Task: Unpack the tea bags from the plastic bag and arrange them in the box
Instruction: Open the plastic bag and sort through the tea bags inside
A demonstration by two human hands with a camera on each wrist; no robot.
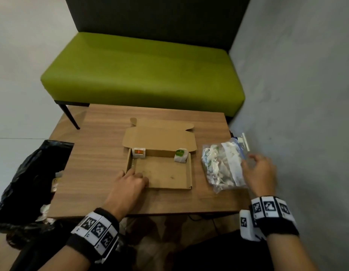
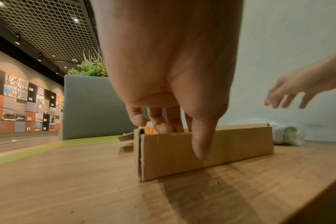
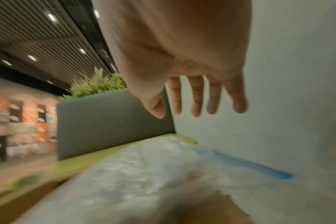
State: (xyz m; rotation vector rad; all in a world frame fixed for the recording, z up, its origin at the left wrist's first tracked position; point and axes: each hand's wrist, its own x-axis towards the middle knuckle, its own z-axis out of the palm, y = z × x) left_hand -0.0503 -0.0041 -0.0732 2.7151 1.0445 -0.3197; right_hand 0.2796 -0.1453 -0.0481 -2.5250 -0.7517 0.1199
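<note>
Tea bags (image 1: pixel 220 167) mostly still bagged; two in box (image 1: pixel 189 173). Left hand (image 1: pixel 128 182) grips box wall; right hand (image 1: pixel 259 173), fingers spread, probably reaching in next.

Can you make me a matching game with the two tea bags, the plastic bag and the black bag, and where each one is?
Things:
1. orange-label tea bag
2. green-label tea bag
3. plastic bag
4. black bag

Places:
A. on the table, right of the box
B. far right corner of the box
C. off the table's left edge
D. far left corner of the box

Pairs: 1-D, 2-B, 3-A, 4-C
</note>
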